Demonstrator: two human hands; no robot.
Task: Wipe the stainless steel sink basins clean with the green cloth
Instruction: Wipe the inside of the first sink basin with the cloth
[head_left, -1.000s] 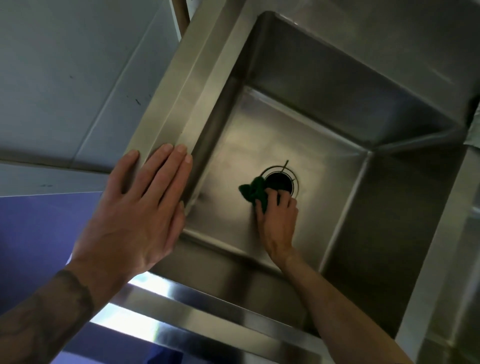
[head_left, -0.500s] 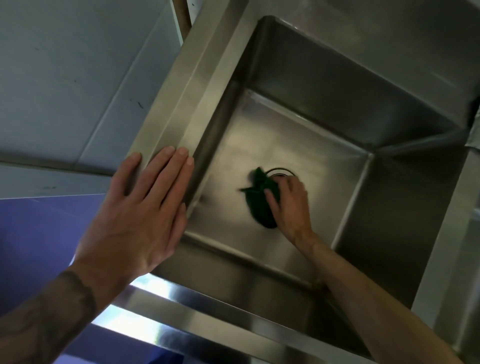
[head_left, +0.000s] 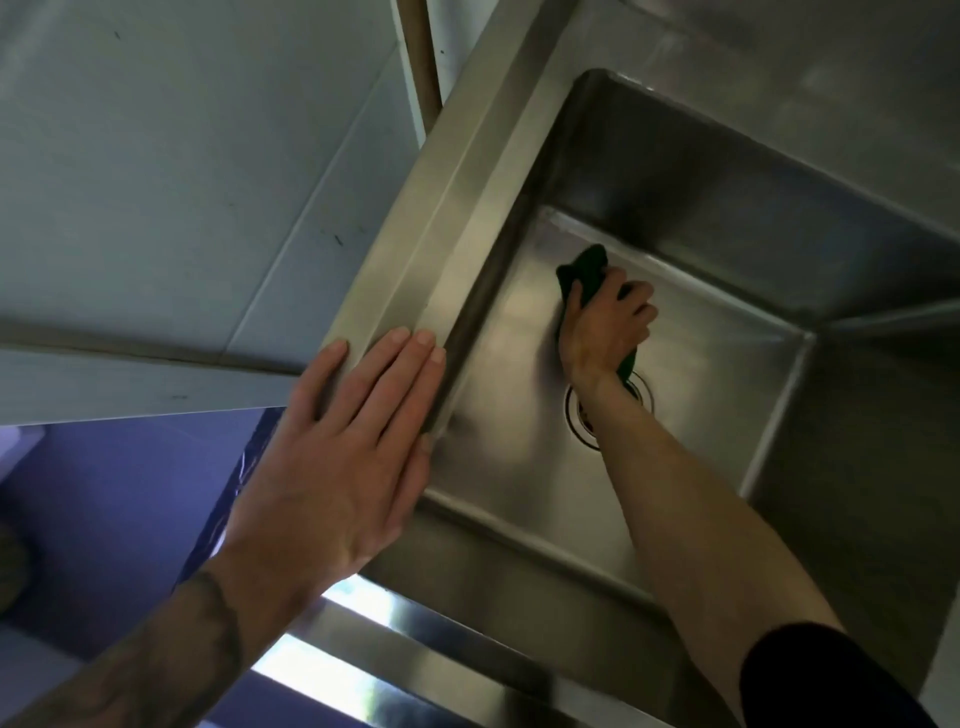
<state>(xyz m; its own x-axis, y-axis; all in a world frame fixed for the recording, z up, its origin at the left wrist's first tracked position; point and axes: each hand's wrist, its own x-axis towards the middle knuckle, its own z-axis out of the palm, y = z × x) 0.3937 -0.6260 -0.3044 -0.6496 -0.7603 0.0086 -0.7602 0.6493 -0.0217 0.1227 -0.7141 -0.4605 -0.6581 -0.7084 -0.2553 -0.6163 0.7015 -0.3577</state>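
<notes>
**Obs:** Setup?

**Me:** One stainless steel sink basin (head_left: 727, 171) in full view, deep, with square seams. My left hand (head_left: 343, 457) lies flat on the left rim, fingers straight and together, thumb set apart, bracing me. My right hand (head_left: 605, 327) is down on the basin floor, fingers curled round the green cloth (head_left: 584, 270) and pressing it to the steel. The cloth sits toward the far-left corner, just beyond the drain (head_left: 577, 422).

**Obs:** Failure modes?

**Me:** Judgements only.
1. Coverage: if strokes stay on the floor, the tall walls and corner seams get missed.
2. Brace: the rim is smooth metal. If it is wet, my flat palm could slide as I lean in, and my weight would go forward.
3. Contact: the cloth is bunched in my grip, so the wiping patch is small. Streaks between passes are likely.
4. Drain: a tail of cloth shows by my wrist, right at the drain ring. A pull toward me could drag it into the opening. I cannot tell whether a strainer covers it.

**Obs:** Cloth condition?

**Me:** It is dark green, nearly black in this light, and crumpled into a wad. One peak pokes out past my fingertips toward the far wall, and a smaller bit shows under the heel of my hand. I cannot tell if it is wet or dry.
</notes>
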